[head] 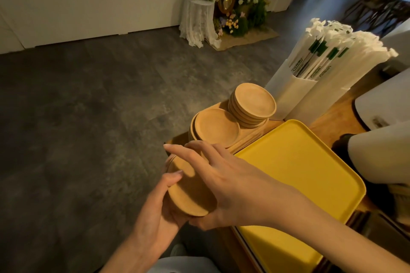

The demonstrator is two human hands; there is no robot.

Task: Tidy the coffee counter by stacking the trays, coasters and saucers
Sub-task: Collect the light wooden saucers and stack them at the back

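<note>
Gripping a small pile of wooden coasters (190, 193) in the left hand (155, 213), fingers curled underneath, thumb pressed onto the top face. Held tilted, out past the edge of the counter (332, 122), above the grey floor (88, 117). Arching over the same pile with the right hand (233, 184): forefinger out straight, other fingers bent toward the far rim, thumb tucked down at the near rim. Clamped on, or merely resting there? Cannot tell.

Just beyond the hands, on a wooden board (250, 137) at the counter's corner: near stack (216, 127) of round wooden discs, slightly askew. Just behind it, far stack (255, 101), taller and leaning a little.

Right beside the board, a yellow tray (295, 162), lying flat, its near end passing under the right forearm. Behind the far stack, a white holder (292, 95), crammed with paper-wrapped straws (332, 51) fanning up and to the right.
</note>
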